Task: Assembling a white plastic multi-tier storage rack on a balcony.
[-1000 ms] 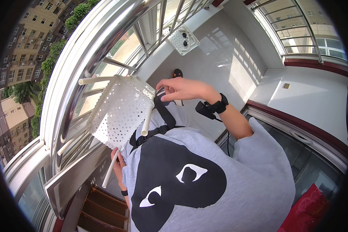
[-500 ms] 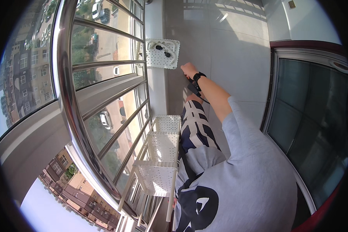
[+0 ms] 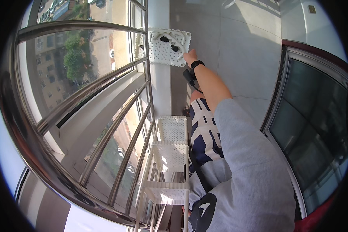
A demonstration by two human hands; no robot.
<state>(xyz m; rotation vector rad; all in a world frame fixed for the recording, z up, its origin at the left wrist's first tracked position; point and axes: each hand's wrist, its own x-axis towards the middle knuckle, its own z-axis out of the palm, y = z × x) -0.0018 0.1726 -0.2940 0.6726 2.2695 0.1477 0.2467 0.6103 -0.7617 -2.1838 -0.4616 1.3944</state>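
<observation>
My right hand (image 3: 190, 57), with a black band and a small black device (image 3: 189, 77) at the wrist, reaches forward. Its curled fingers meet the right edge of a white perforated tray (image 3: 158, 58); the exact contact is too small to make out. The tray carries two black knobs or wheels on its face, beside a raised white curved rim. Near my waist stands a white multi-tier rack (image 3: 168, 156) with perforated shelves. A sliver of my left hand (image 3: 185, 210) shows beside a rack post at the lower edge; its fingers are mostly hidden.
A curved metal railing (image 3: 58, 170) runs along the windows on the left. Grey floor tiles (image 3: 239, 54) lie ahead. At the right is a glass sliding door (image 3: 309, 120) in a metal frame. My legs in patterned shorts (image 3: 205, 127) stand beside the rack.
The view has shifted. My right hand has moved forward, from just short of the white tray to its edge. My left hand stays low beside the rack.
</observation>
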